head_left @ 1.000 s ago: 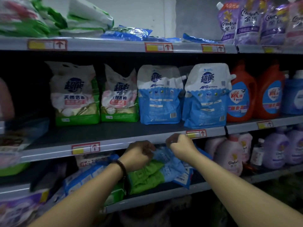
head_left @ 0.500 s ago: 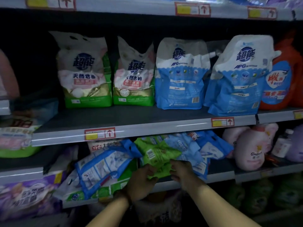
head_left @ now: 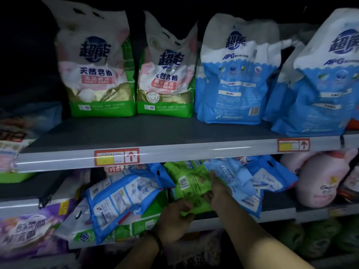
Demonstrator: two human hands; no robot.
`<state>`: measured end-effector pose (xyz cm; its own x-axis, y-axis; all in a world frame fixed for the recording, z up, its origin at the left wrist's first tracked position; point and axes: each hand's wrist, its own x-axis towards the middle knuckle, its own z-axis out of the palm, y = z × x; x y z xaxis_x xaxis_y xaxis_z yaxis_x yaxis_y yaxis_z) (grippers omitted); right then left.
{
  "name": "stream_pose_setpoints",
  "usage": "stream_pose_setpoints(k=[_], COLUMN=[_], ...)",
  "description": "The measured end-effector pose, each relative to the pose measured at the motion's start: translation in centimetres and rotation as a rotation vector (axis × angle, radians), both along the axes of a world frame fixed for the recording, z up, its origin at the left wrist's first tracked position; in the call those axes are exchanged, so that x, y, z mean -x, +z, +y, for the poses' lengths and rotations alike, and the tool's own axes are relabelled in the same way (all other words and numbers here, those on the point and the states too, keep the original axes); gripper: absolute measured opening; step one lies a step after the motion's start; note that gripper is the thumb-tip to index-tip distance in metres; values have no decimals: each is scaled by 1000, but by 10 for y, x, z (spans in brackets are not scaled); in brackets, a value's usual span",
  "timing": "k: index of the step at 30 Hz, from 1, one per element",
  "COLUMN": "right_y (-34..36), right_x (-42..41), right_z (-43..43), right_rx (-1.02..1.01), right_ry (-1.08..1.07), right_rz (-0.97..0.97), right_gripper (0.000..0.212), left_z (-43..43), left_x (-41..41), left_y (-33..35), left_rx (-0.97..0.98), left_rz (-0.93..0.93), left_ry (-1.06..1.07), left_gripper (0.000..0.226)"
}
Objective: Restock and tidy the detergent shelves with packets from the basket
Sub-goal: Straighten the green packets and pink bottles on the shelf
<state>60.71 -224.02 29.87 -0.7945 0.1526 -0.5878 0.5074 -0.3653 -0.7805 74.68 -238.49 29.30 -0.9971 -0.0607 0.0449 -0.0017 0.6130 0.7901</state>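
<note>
Left hand: my left hand (head_left: pixel 172 218) pinches the lower edge of the crumpled green plastic detergent packet (head_left: pixel 191 184).
Right hand: my right hand (head_left: pixel 217 193) grips that packet's right side.
Packet: tilted on the grey lower shelf (head_left: pixel 275 200), between leaning blue-and-white packets (head_left: pixel 124 199).

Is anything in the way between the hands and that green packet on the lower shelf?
Nothing visible: the left hand and right hand hold the green packet near its lower edge. The left blue packet lies beside it; the right blue packet overlaps its upper right side.
</note>
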Motion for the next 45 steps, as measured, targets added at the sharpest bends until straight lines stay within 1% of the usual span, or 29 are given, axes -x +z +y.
stream_pose_setpoints(k=[3,6,10,12,14,15,17,18,20,21,22,23,24,26,27,29,30,31,33,34,37,40,42,45], right_y=[-2,14,44,56,67,70,78,79,86,90,93,98,102,112,117,121,121,120,118,115,104,87,79,74], right_x=[6,-12,-42,-59,-80,-90,-118,-131,-157,-172,-187,-202,-215,-242,-254,-270,-277,-284,-295,-300,-318,-335,-342,-352], right_z=[0,1,13,22,34,41,51,55,59,59,59,56,53,42,35,18,8,-1,-19,-29,-58,-91,-114,-147], right_rx=[31,71,98,98,73,51,12,-9,-26,-3,14,27,39,57,74,64,38,11,-16,-19,-70,-130,-114,-102], right_ry=[-12,-33,-32,-11,36,69,159,198,248,275,315,362,409,516,554,561,560,563,613,659,839,1021,1100,1187], right_rz=[37,62,161,204,243,260,285,293,295,305,314,313,303,310,328,367,391,411,423,422,441,515,526,533], right_gripper=[45,36,24,25,36,39,36,39,56,59,54,46,39,38,40,41,40,39,38,38,44,67,77,69], left_z=[-2,-2,-3,-2,-1,-2,0,1,0,-2,-6,-11,-14,-25,-32,-44,-49,-54,-72,-83,-119,-153,-174,-207], left_x=[-4,-11,-25,-33,-42,-48,-65,-75,-96,-105,-114,-124,-136,-165,-174,-198,-211,-225,-248,-259,-287,-309,-322,-338], left_y=[-1,1,11,22,33,40,56,63,69,68,65,61,61,60,56,44,40,38,37,38,40,41,44,48], left_rx=[-30,-92,-220,-312,-395,-417,-486,-501,-505,-525,-565,-662,-761,-883,-930,-1034,-1065,-1076,-1094,-1102,-1080,-1075,-1082,-1085], left_rz=[-14,-14,17,26,46,64,74,66,-21,-91,-170,-266,-336,-390,-384,-290,-232,-175,-77,-35,64,135,158,179], left_ry=[27,53,137,213,282,310,299,275,222,195,157,129,107,104,122,190,233,280,393,431,492,568,613,660], left_gripper=[28,12,27,25,17,16,18,18,18,28,47,61,61,53,53,61,61,56,41,39,46,41,40,46])
